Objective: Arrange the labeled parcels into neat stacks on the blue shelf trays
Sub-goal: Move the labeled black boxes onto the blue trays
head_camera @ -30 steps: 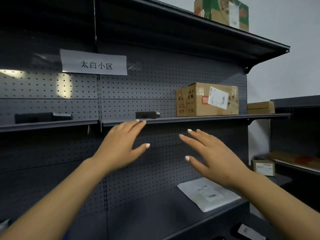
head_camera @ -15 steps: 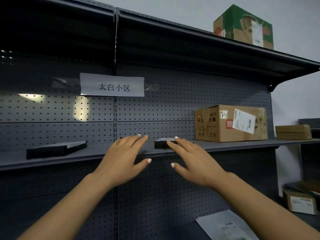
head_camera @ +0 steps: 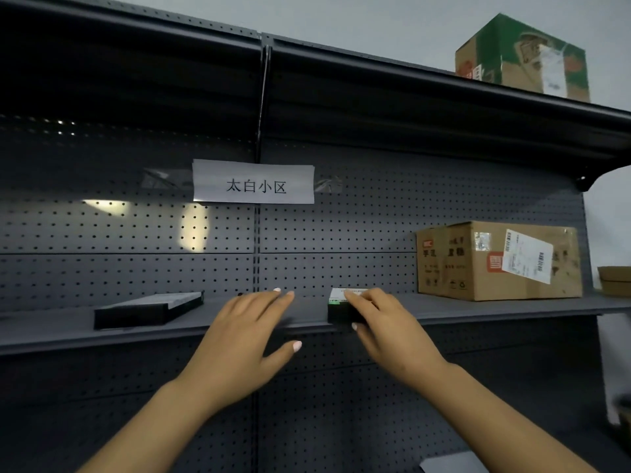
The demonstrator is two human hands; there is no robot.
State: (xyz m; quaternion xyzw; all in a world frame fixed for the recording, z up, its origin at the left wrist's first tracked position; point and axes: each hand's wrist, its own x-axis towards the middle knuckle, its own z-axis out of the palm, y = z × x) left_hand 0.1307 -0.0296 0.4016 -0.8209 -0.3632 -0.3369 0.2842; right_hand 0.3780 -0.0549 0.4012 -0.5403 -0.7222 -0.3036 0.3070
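A parcel pickup depot or stockroom: dark grey metal shelving with perforated back panels (head_camera: 341, 233), a taped white paper sign with Chinese characters (head_camera: 253, 184), and a brown cardboard carton bearing a shipping label (head_camera: 478, 264).

Right hand (head_camera: 386, 322) apparently gripping small dark parcel (head_camera: 339, 307) on shelf (head_camera: 478, 310), left hand (head_camera: 246, 332) flat beside it
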